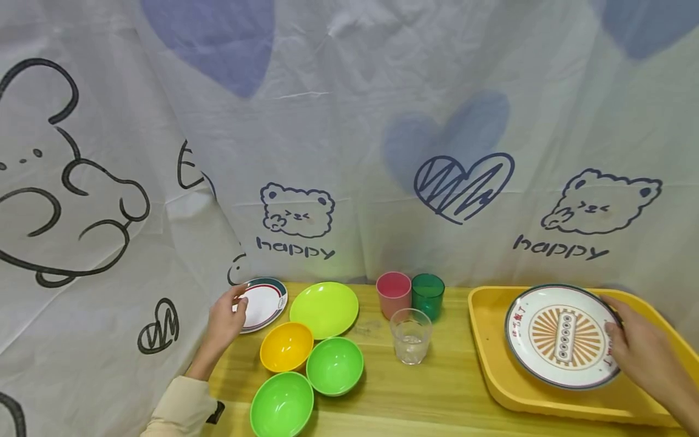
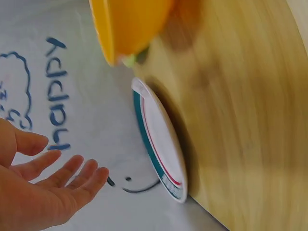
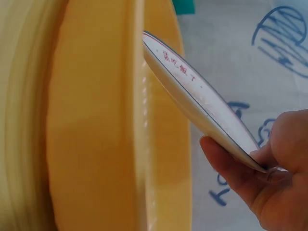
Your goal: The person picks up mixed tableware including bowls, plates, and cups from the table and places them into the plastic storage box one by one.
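My right hand (image 1: 636,340) pinches the edge of a white plate (image 1: 562,337) with a dark rim, an orange sunburst and red characters. In the right wrist view that plate (image 3: 192,91) is tilted above the wall of the yellow tray (image 3: 96,125), thumb on top and fingers underneath. My left hand (image 1: 226,312) is held over a white plate (image 1: 262,306) with a teal and red border at the back left. The left wrist view has the fingers of the left hand (image 2: 57,187) relaxed and apart from this plate (image 2: 161,144), holding nothing.
A lime green plate (image 1: 324,309) lies right of the teal-bordered plate. In front sit an orange bowl (image 1: 286,347) and two green bowls (image 1: 335,366). Mid-table stand a pink cup (image 1: 394,294), a green cup (image 1: 428,296) and a clear cup (image 1: 411,337). A printed cloth (image 1: 360,152) hangs behind.
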The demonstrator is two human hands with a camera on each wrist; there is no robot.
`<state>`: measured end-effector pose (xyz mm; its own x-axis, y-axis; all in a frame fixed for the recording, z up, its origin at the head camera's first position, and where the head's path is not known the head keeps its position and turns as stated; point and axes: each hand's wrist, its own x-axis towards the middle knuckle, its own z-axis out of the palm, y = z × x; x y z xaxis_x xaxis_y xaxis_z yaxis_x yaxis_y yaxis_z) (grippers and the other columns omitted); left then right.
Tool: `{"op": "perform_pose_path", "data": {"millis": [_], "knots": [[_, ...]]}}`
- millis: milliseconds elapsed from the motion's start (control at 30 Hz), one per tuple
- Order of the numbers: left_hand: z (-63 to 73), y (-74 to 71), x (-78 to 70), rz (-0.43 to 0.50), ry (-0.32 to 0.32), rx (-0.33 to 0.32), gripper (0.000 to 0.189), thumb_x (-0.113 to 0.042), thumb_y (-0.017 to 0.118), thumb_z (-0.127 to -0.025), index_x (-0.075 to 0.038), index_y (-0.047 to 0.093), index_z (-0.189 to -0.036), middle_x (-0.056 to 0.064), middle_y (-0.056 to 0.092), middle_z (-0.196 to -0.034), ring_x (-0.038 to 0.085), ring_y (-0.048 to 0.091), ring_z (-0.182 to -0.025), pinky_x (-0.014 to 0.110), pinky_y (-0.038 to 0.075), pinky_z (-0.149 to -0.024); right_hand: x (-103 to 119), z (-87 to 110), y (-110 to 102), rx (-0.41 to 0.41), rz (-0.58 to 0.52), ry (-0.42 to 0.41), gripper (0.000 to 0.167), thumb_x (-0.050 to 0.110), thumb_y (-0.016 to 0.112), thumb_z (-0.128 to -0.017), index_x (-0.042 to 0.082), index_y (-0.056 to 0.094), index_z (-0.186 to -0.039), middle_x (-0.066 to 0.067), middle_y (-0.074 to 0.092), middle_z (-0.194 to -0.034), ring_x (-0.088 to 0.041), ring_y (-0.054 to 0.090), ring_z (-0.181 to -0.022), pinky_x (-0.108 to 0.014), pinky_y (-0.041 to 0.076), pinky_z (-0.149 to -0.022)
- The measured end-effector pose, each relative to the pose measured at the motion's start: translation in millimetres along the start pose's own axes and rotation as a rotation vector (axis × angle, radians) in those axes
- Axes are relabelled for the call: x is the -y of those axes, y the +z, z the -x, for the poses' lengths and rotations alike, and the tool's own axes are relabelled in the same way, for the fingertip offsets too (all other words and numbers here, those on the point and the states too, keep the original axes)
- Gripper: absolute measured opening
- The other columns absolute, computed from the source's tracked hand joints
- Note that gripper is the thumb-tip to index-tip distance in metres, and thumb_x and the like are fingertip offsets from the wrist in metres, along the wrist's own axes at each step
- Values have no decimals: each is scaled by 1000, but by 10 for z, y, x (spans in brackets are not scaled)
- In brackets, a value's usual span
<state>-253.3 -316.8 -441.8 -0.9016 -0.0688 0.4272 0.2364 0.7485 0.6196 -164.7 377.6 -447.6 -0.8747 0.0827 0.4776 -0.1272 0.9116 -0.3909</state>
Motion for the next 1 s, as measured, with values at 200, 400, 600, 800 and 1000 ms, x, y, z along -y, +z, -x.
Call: {"op": "perform_pose_path", "data": {"millis": [200,400,600,800,1000], "knots": [[-44,-29,245,-121,43,69,37,3,55,-98,17,53,-132,39,58,-126,56,57,-114,64,46,-100,-169,5,40,3,34,-21,48,-13,47,-96,-17,38,-143,-46,45,-128,-64,43,-115,-71,27,-110],[-58,-7,447,-233,-76,143,44,-5,56,-99,20,47,-134,43,54,-124,58,50,-118,67,41,-103,-351,-17,53,41,66,-2,48,-13,47,-97,-16,36,-144,-46,43,-128,-65,42,-116,-72,25,-111],[-82,42,582,-307,-126,201,49,-11,55,-100,25,42,-131,47,51,-120,61,48,-116,68,40,-104,-570,-26,65,20,68,-4,45,-15,43,-97,-18,37,-141,-48,43,-124,-66,42,-115,-73,25,-110],[-83,59,615,-322,-228,269,57,-16,53,-102,28,34,-131,51,45,-123,63,45,-118,67,38,-107,-715,-10,92,-64,48,-38,43,-18,45,-93,-19,43,-135,-51,47,-118,-68,47,-108,-74,33,-101],[-104,23,634,-318,-320,306,62,-20,55,-101,29,29,-130,54,42,-122,64,45,-118,66,39,-107,-767,-31,92,-28,101,24,42,-16,46,-90,-21,43,-131,-51,47,-113,-68,48,-104,-74,40,-89]]}}
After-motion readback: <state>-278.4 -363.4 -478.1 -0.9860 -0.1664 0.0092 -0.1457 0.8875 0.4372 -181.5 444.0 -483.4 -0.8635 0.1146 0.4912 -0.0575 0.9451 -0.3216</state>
